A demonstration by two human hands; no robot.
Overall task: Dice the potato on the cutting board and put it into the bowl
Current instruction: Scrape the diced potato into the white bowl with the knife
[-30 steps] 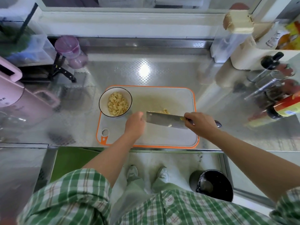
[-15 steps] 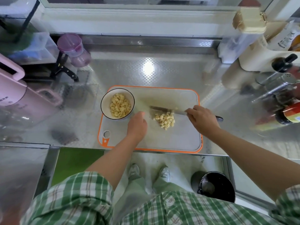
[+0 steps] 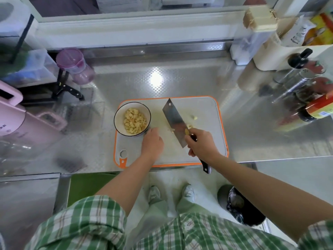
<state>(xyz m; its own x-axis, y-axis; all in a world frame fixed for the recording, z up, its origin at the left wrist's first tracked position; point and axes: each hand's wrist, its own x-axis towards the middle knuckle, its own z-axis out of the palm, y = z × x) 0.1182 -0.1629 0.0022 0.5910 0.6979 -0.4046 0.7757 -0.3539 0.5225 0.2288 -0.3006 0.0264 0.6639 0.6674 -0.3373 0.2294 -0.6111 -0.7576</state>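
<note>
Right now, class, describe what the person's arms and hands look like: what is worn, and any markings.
The left hand and right hand are bare: no gloves, and no ring, watch or bracelet shows. The forearms are uncovered. The left sleeve and right sleeve are loose green-and-white check with thin darker lines, ending near the elbow. No markings visible.

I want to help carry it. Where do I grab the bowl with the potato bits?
Cup the bowl round its sides with both hands, coming from its left. It has no handle, and that side is free: the cleaver is on its right, and the left hand is by its near right edge.
</note>
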